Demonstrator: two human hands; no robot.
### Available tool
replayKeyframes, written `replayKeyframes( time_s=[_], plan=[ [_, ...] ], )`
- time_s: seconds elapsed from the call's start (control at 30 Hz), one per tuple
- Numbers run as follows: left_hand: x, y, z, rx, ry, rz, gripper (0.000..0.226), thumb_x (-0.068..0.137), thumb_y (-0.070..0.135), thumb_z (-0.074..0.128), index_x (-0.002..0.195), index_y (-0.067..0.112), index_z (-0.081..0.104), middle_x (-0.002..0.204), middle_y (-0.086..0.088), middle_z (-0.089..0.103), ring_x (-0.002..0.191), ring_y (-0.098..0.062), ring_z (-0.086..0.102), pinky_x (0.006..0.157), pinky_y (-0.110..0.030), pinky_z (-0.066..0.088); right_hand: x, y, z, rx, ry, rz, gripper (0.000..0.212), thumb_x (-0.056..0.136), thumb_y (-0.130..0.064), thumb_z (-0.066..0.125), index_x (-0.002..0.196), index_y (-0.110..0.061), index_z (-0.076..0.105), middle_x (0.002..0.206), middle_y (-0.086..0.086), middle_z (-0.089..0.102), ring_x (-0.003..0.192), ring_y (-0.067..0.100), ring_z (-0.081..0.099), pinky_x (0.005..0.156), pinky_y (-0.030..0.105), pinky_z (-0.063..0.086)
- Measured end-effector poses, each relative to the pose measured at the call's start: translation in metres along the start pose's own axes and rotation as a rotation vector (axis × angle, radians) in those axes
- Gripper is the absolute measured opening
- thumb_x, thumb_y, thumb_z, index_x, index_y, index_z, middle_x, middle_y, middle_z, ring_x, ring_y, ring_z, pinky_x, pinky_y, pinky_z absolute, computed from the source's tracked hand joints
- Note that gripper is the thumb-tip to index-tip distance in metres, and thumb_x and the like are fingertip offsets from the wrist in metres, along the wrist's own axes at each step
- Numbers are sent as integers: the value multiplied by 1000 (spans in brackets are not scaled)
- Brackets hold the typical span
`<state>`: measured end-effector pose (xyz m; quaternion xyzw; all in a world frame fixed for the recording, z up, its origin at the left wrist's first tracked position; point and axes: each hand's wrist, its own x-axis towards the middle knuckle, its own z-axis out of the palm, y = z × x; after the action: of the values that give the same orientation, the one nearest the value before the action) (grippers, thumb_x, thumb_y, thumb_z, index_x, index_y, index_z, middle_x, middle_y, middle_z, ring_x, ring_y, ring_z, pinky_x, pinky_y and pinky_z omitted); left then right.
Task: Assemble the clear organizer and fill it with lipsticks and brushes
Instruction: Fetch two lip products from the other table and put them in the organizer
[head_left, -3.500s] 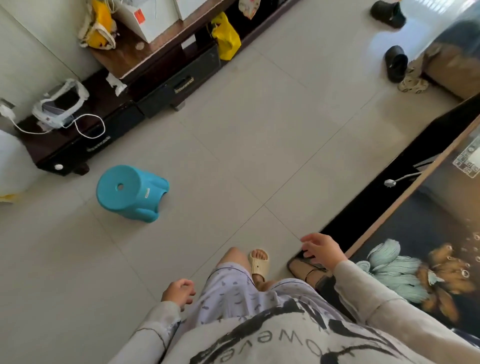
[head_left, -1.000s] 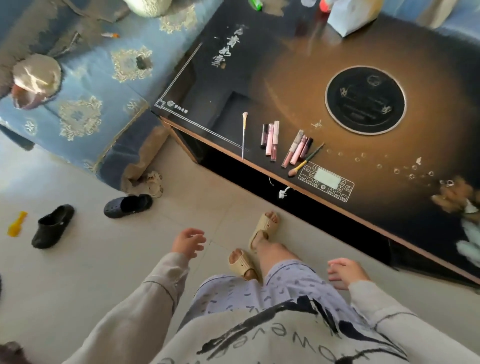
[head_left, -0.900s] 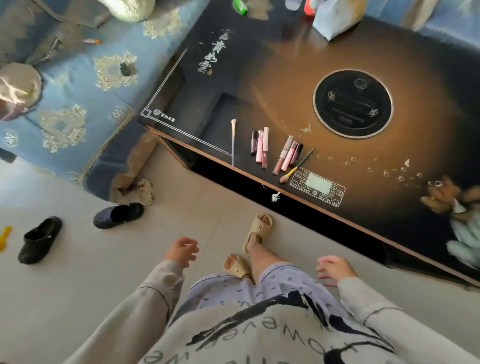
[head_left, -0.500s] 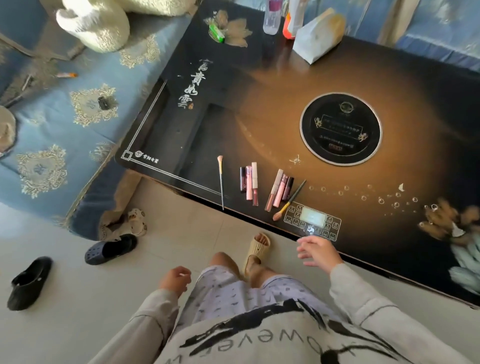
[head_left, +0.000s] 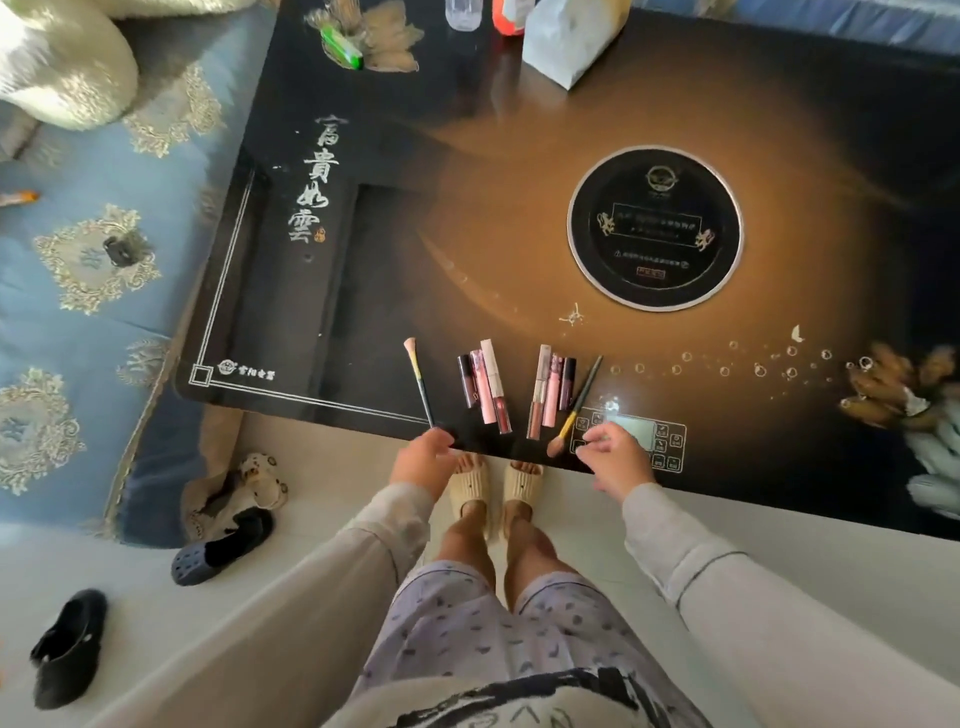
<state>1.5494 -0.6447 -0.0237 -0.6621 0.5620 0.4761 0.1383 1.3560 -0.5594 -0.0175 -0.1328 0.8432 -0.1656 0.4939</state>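
Change vs 0.5 s back: both hands are now up at the near edge of the table (head_left: 363, 291). My left hand (head_left: 423, 460) was down by my thigh, and my right hand (head_left: 615, 460) was short of the edge. My feet, in ribbed beige slippers (head_left: 470, 486), now stand side by side at that edge. The cosmetics lie in the same row as before.

Left hand: fingers curled down at the edge, at the near tip of the left brush (head_left: 420, 384). I cannot tell whether they pinch it or only touch it.
Right hand: fingers loosely spread, holding nothing, over the printed control panel (head_left: 670, 452), fingertips just beside the bristles of the right brush (head_left: 579, 400).

Materials: the table top is glossy, black fading to amber, with a round black inset disc (head_left: 654, 228) ringed in silver.
Left brush: thin dark handle, yellow ferrule, pink bristles at the far end.
Right brush: dark handle, tan bristles at the near end, lying tilted.
Between them lie the left tube group (head_left: 483, 387), 3 slim tubes side by side, and the right tube group (head_left: 551, 387), 3 more. Colours are pink, mauve and dark.

Containers: at the far edge stand a clear bottle (head_left: 462, 13), an orange bottle (head_left: 506, 13) and a pale soft pack (head_left: 563, 44). Contents not legible.
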Motion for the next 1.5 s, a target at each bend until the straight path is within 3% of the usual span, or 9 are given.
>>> replayKeyframes(
  time_s=[0.1,0.17,0.4,0.57,0.87,1.1,1.2,1.37,1.5],
  plan=[
    [26,37,4,50,58,68,32,89,14,50,120,11,55,120,-15,58,107,-29,58,90,-34,47,16,-22,13,-13,41,-28,16,80,-9,64,92,-14,55,68,-4,55,69,20,57,72,42,56],
    [40,56,9,56,63,71,32,89,18,50,120,14,53,117,-14,59,104,-30,59,88,-38,49,25,-36,23,-18,43,-39,15,84,-14,62,92,-17,51,75,1,57,57,21,60,59,37,55],
    [67,81,26,191,148,90,32,90,20,45,122,12,46,120,-14,55,105,-34,58,79,-38,47,57,-55,48,-287,198,-108,17,86,-24,58,99,-14,53,87,7,58,75,25,52,62,28,37],
    [75,84,29,259,206,76,29,90,19,47,115,7,47,121,-13,55,106,-33,57,79,-39,49,65,-58,51,-438,225,-139,27,88,-30,56,106,-10,54,103,14,66,95,33,62,65,30,40],
    [81,95,46,434,230,103,32,89,21,50,117,5,53,126,-11,49,117,-30,47,77,-40,46,78,-61,50,-615,208,-126,30,88,-37,53,98,-11,63,100,12,69,94,31,66,63,29,38],
    [73,95,35,417,238,130,33,89,20,46,117,5,55,121,-11,53,114,-29,49,77,-39,47,65,-63,38,-493,119,-118,27,84,-34,56,90,-9,63,91,14,65,85,30,63,60,27,38],
    [59,87,24,364,198,188,33,92,23,41,119,7,51,123,-11,50,114,-28,50,87,-40,48,47,-53,29,-418,15,-143,21,82,-34,59,84,-13,58,81,7,57,79,26,59,58,24,38],
    [25,43,2,237,-8,183,23,94,25,42,105,7,47,106,-17,62,92,-34,61,82,-41,50,11,-13,16,-340,-152,-166,27,82,-23,61,104,-10,57,103,10,58,93,24,56,77,27,41],
    [-4,-12,-14,318,-106,129,16,94,21,44,100,6,48,104,-25,64,89,-37,59,78,-37,45,-21,29,-5,-331,-147,-78,18,83,-22,58,71,-22,44,88,4,54,81,20,51,72,26,39]
  ],
)
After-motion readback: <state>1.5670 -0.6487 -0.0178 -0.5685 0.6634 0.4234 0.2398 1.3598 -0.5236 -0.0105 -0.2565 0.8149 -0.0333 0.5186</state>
